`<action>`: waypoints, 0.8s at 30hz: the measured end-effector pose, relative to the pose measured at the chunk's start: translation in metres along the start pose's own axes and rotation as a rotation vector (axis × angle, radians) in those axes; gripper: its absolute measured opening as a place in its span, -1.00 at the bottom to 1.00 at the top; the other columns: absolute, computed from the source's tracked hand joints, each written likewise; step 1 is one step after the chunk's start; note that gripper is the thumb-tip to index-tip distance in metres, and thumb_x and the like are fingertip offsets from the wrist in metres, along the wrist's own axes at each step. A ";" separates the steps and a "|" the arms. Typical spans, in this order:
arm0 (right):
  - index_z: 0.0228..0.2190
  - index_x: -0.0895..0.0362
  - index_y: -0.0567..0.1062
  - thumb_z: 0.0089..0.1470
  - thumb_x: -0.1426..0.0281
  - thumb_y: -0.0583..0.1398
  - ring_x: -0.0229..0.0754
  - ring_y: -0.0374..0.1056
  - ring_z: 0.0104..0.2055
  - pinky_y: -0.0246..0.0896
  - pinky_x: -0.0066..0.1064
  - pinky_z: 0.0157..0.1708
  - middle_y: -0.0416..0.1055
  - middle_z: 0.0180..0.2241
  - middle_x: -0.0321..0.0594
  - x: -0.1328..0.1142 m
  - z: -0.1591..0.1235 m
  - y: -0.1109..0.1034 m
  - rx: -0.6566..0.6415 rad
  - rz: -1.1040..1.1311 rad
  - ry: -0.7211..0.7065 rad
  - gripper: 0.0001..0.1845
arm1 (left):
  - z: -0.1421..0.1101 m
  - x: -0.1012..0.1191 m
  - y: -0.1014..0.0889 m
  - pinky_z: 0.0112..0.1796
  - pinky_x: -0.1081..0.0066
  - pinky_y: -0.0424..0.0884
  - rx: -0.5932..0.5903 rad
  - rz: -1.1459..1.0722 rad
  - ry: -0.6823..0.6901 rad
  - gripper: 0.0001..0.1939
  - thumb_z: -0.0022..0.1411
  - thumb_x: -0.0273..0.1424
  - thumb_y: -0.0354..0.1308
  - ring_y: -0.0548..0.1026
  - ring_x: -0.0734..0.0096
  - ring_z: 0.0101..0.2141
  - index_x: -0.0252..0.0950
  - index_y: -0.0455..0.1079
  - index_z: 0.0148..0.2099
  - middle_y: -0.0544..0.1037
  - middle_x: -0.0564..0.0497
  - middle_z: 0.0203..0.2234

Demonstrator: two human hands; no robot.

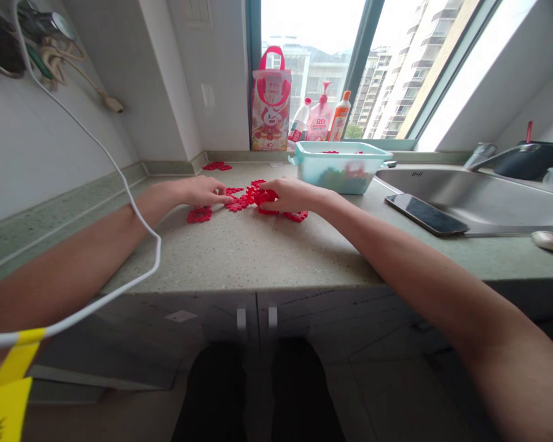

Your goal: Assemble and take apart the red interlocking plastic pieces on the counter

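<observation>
Red snowflake-shaped plastic pieces lie on the speckled counter (239, 252). My right hand (291, 194) is closed around a red snowflake piece (266, 197), its thumb and fingers on the piece's right side. My left hand (203, 191) has its fingertips pinched together at the left edge of a flat red snowflake piece (238, 204). The pieces at the two hands overlap in view, and I cannot tell whether they are joined. One loose red piece (199, 214) rests below my left hand, and another red piece (297, 216) lies partly under my right hand.
Further back is one more red piece (217, 166). A pale teal tub (336, 175) with coloured pieces stands behind my right hand. A phone (426, 213) lies by the steel sink (488, 202). A white cable (159, 245) hangs before my left arm; bottles (320, 120) line the window.
</observation>
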State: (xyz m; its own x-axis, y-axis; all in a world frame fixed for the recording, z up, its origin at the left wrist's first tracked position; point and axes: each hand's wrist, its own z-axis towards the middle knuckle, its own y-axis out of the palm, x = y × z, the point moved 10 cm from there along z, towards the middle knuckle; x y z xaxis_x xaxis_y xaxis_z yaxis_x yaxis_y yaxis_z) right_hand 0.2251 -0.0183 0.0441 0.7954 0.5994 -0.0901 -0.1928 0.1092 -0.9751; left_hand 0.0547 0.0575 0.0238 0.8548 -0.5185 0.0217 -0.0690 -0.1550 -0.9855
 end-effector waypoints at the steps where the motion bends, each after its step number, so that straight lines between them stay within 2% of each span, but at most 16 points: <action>1: -0.12 0.11 0.64 0.34 0.20 0.28 -0.14 0.33 -0.35 -0.03 -0.29 -0.30 0.60 -0.29 -0.09 0.000 0.000 0.000 -0.006 0.002 0.002 -0.75 | 0.000 0.000 0.000 -0.34 0.31 0.22 0.001 0.000 0.004 -0.28 0.34 0.30 0.00 0.55 0.17 -0.36 -0.26 0.55 -0.05 0.65 -0.14 -0.34; 15: -0.17 0.11 0.60 0.34 0.21 0.28 -0.17 0.29 -0.36 -0.01 -0.30 -0.32 0.58 -0.28 -0.10 -0.001 0.000 0.000 -0.007 0.003 -0.007 -0.77 | 0.001 -0.004 0.000 -0.30 0.30 0.26 -0.010 0.000 -0.029 -0.20 0.27 0.36 0.02 0.56 0.14 -0.35 -0.23 0.61 0.04 0.66 -0.13 -0.35; 24: -0.14 0.12 0.62 0.34 0.20 0.29 -0.16 0.30 -0.35 0.00 -0.29 -0.31 0.59 -0.29 -0.09 0.002 0.000 0.000 0.007 0.007 0.006 -0.76 | 0.005 -0.006 0.000 -0.32 0.28 0.22 0.020 0.009 -0.013 -0.29 0.25 0.34 0.07 0.53 0.12 -0.38 -0.22 0.57 -0.14 0.61 -0.12 -0.43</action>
State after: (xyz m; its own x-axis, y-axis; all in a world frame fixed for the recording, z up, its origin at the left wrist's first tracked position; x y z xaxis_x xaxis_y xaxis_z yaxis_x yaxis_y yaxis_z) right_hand 0.2263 -0.0172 0.0439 0.7974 0.5954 -0.0984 -0.2025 0.1104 -0.9730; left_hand 0.0523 0.0646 0.0231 0.8610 -0.5085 0.0104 -0.0670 -0.1336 -0.9888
